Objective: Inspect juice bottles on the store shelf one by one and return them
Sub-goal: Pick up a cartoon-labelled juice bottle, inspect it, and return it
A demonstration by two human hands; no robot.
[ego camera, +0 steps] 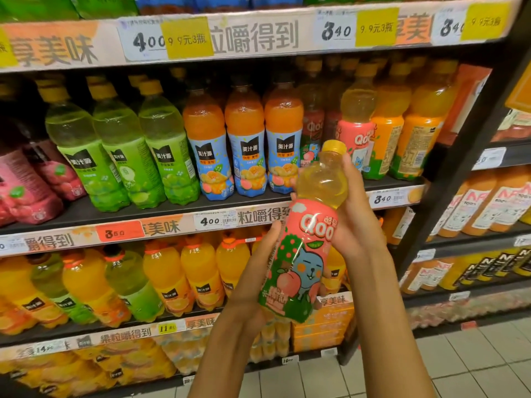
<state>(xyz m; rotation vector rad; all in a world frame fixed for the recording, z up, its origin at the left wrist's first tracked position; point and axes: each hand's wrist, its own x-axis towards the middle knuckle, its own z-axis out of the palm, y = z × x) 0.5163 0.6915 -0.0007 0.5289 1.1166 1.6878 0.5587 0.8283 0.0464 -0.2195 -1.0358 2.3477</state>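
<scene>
A Qoo peach juice bottle (304, 248) with a yellow cap and a pink and green label is held tilted in front of the shelves, cap up and to the right. My left hand (253, 277) grips its lower half from the left, thumb on the label. My right hand (356, 214) wraps round its upper part from behind and the right. Another Qoo bottle (357, 124) stands on the middle shelf (178, 208), with a dark gap just left of it at the shelf front.
On the middle shelf stand green grape bottles (120, 150), orange-peach bottles (245, 145) and orange bottles (416, 124). Larger orange bottles (198, 271) fill the shelf below. A second rack (488, 211) with juice stands at the right. Tiled floor (474, 360) lies below.
</scene>
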